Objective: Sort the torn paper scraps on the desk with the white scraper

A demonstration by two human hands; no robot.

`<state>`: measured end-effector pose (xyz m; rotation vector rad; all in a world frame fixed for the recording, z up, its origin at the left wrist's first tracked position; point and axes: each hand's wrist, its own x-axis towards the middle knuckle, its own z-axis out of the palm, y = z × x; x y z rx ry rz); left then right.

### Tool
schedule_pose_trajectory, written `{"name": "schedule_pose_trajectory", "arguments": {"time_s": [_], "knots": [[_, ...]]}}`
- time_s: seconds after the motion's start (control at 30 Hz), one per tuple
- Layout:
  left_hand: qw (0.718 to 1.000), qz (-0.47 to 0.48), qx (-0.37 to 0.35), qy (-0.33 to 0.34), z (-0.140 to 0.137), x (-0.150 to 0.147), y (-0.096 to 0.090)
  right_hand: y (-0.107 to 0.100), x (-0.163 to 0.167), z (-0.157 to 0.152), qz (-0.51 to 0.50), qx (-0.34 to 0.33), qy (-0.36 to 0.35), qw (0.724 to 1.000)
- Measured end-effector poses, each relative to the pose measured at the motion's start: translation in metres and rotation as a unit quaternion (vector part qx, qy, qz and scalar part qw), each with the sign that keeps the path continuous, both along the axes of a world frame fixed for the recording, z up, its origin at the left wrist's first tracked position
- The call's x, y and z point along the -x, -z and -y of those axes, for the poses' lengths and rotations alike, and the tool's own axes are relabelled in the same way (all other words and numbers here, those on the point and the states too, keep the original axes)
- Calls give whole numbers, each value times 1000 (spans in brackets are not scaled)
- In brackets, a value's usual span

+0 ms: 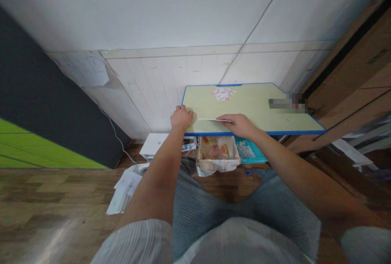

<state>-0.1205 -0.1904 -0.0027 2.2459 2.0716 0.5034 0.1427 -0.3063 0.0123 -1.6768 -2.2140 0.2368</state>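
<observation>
My left hand [181, 118] rests at the left edge of a pale yellow-green table [256, 119] with a blue rim. Its fingers are curled, and whatever they may hold is hidden. In my right hand [240, 125] is a thin, flat white piece [210, 119], pinched at its right end and seen almost edge-on above the tabletop. Its left end points toward my left hand. Farther back on the table lies a small heap of pinkish-white pieces [223, 93], too small to make out singly.
A blurred-out dark object [287, 103] lies on the table's right side. Below stand a cloth-lined basket [218, 154], a turquoise container [252, 151] and a white box [152, 145]. Papers [126, 188] lie on the floor at left. A cable [259, 20] runs down the wall behind.
</observation>
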Motion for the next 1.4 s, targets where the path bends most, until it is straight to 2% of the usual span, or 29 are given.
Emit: {"name": "schedule_pose_trajectory", "arguments": {"time_s": [0.13, 0.17, 0.2, 0.27, 0.4, 0.5, 0.67, 0.83, 1.0, 1.2, 1.3, 1.4], "knots": [[1000, 2, -2, -6, 1, 0, 0, 6, -8, 19, -59, -3, -72, 996], [1000, 2, -1, -8, 2, 0, 0, 5, -12, 20, -65, -2, -71, 995], [1000, 2, 2, -9, 2, 0, -1, 2, -18, 21, -62, -2, -51, 997], [1000, 2, 4, -9, 3, 0, -1, -6, -33, 20, -40, -11, 37, 998], [1000, 8, 2, -8, 2, -1, -1, -17, -69, 22, 17, -37, 224, 974], [1000, 10, 3, -9, 1, -1, -1, -10, -74, 37, 54, -33, 270, 961], [1000, 15, 5, -11, 1, 0, 0, 12, -31, 58, 58, -36, 198, 978], [1000, 27, 1, -7, -2, 2, 2, 12, 1, 47, 20, -19, 114, 993], [1000, 24, 10, -9, 0, 0, 0, 13, -1, 34, -67, 15, 36, 997], [1000, 23, 7, -3, 4, -1, -3, 37, -4, 41, -174, 40, -51, 983], [1000, 23, 3, -2, 5, -1, -2, 40, -13, 42, -259, 41, -53, 964], [1000, 20, 0, -4, 5, -2, -2, 33, -22, 33, -297, 2, -10, 955]]}}
